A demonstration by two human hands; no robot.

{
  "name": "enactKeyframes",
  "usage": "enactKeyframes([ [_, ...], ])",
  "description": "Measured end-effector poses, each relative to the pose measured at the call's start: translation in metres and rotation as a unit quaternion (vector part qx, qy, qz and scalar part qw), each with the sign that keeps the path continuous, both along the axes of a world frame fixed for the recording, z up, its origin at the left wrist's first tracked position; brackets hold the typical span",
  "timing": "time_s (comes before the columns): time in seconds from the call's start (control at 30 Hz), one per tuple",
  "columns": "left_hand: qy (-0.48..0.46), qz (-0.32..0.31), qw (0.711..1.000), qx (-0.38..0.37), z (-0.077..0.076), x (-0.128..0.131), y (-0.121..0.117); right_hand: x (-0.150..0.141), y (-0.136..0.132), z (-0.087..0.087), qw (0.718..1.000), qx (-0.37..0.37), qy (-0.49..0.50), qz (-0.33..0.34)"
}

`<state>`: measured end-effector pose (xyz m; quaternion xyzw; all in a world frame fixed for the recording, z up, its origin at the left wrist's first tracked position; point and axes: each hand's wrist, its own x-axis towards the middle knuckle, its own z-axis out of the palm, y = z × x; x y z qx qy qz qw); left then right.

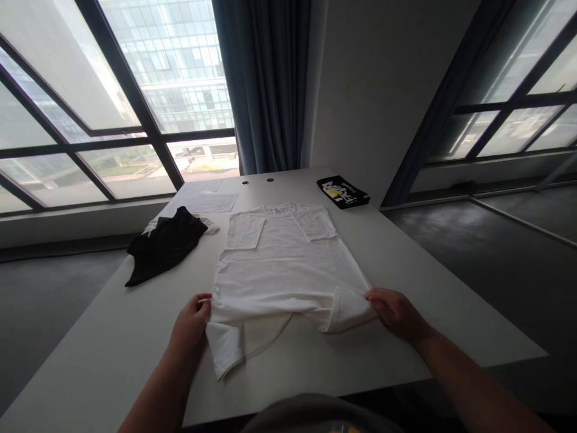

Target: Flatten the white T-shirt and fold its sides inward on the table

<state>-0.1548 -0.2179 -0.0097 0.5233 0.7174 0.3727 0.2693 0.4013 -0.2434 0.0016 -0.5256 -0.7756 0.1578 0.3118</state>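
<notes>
A white T-shirt lies flat on the white table, its sleeves folded inward at the far end and its near hem bunched and partly folded. My left hand pinches the shirt's near left corner, fingers closed on the cloth. My right hand grips the near right corner, where the fabric is rolled under the fingers. Both hands rest low on the table near its front edge.
A crumpled black garment lies at the table's left edge, over something white. A folded black item with white and yellow print sits at the far right corner. Paper sheets lie at the far left. Windows and a dark curtain stand behind.
</notes>
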Motion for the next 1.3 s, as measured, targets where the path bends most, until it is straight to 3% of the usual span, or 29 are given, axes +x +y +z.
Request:
enactKeyframes([
  [0.1, 0.059, -0.015, 0.998, -0.023, 0.006, -0.003, -0.015, -0.002, 0.003, 0.003, 1.0, 0.003, -0.024, 0.016],
  [0.2, 0.208, -0.021, 0.976, 0.062, 0.015, 0.007, -0.03, -0.01, 0.009, 0.005, 0.998, 0.009, -0.043, 0.04],
  [0.3, 0.292, -0.133, 0.937, 0.139, 0.021, 0.026, -0.043, -0.021, 0.013, 0.007, 0.996, -0.02, -0.056, 0.061],
  [0.4, 0.309, -0.278, 0.902, 0.113, 0.014, 0.043, -0.05, -0.03, 0.014, 0.012, 0.995, -0.068, -0.056, 0.055],
  [0.47, 0.331, -0.308, 0.887, 0.096, 0.002, 0.047, -0.053, -0.03, 0.014, 0.016, 0.992, -0.103, -0.061, 0.04],
  [0.57, 0.365, -0.306, 0.873, 0.102, -0.017, 0.04, -0.056, -0.017, 0.012, 0.023, 0.984, -0.155, -0.074, 0.042],
  [0.67, 0.387, -0.321, 0.858, 0.105, -0.026, 0.022, -0.06, 0.008, 0.009, 0.029, 0.977, -0.194, -0.077, 0.053],
  [0.87, 0.402, -0.392, 0.824, 0.075, -0.014, -0.006, -0.066, 0.045, 0.002, 0.036, 0.974, -0.223, -0.043, 0.012],
  [1.07, 0.365, -0.424, 0.828, 0.025, -0.001, -0.021, -0.069, 0.05, -0.006, 0.035, 0.956, -0.272, -0.07, 0.079],
  [1.2, 0.336, -0.395, 0.855, 0.022, 0.01, -0.019, -0.06, 0.05, -0.005, 0.038, 0.963, -0.255, -0.059, 0.059],
  [1.3, 0.324, -0.346, 0.879, 0.056, 0.019, -0.004, -0.034, 0.046, 0.013, 0.038, 0.978, -0.189, -0.071, 0.041],
])
